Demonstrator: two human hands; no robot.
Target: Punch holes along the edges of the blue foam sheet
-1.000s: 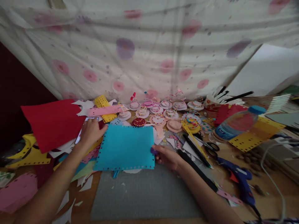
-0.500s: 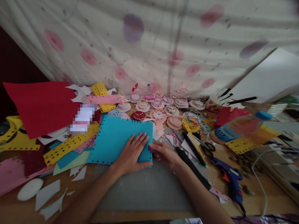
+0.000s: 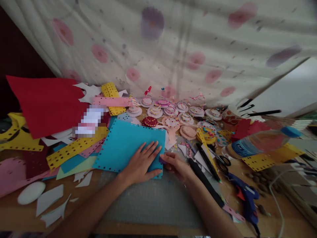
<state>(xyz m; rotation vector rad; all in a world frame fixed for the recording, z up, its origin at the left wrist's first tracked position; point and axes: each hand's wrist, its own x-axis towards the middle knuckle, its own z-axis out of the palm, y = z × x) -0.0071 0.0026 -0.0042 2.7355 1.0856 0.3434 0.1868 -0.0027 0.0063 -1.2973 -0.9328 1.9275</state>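
Observation:
A blue craft sheet [image 3: 123,142] with a row of small holes along its top, left and bottom edges lies on the grey cutting mat [image 3: 148,205]. My left hand [image 3: 143,162] rests flat on its right half, fingers spread, pressing it down. At the sheet's right edge, my right hand [image 3: 174,163] is closed round a small purple paper punch [image 3: 162,160]. The fingers hide most of the punch, and it touches the sheet's edge. Right of that hand lie a black pen [image 3: 208,162] and black-handled scissors [image 3: 223,162].
Small decorated paper hats [image 3: 170,122] stand in rows behind the sheet. Red sheet [image 3: 47,105] and punched yellow strips [image 3: 76,148] pile up at left. A blue glue gun [image 3: 245,195], a plastic bottle [image 3: 262,142] and a brush cup [image 3: 230,114] occupy the right.
The camera view has shifted slightly, so the whole scene sits a little differently. Both hands stay at the sheet's right side, and the right hand keeps hold of the purple paper punch.

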